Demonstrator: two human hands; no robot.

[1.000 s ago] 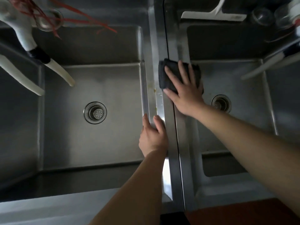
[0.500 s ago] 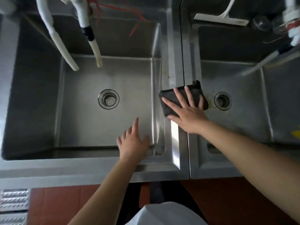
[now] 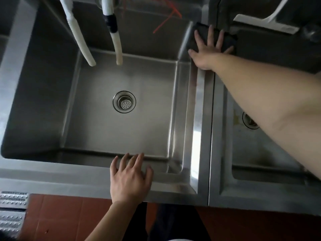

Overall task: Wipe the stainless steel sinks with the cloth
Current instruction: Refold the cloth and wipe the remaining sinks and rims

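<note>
Right hand (image 3: 207, 49) lies flat, fingers spread and straight, pressing the dark cloth (image 3: 229, 40) onto the steel divider (image 3: 202, 119) between the two basins, up at the far end, about 1 o'clock in view. Half a second ago the cloth sat mid-divider, level with the drains; a second ago it was further up again. So the cloth has been run up, down and now up the strip, a back-and-forth stroke. Cloth now bridges the far corner, near the left sink's (image 3: 43, 84) back wall, its right edge overhanging toward the right sink (image 3: 260, 153).

Left hand (image 3: 130, 178) has dropped from the divider to the left sink's front rim at 6 o'clock. It lies relaxed, palm down, fingers straight over the rim's inner edge, holding nothing; probably bracing.

Judgement: the divider strip looks nearly covered; both basin floors and walls likely still to do. Yellowish staining shows near the right drain (image 3: 250, 124), half hidden by the forearm.

Also in view: left drain strainer (image 3: 124, 102) at centre, two white hoses (image 3: 83, 42) hanging at 11–12 o'clock, a white squeegee (image 3: 264, 23) at 1–2 o'clock, red strands (image 3: 166, 20) on the back wall.

No brands, labels or readable writing anywhere.
</note>
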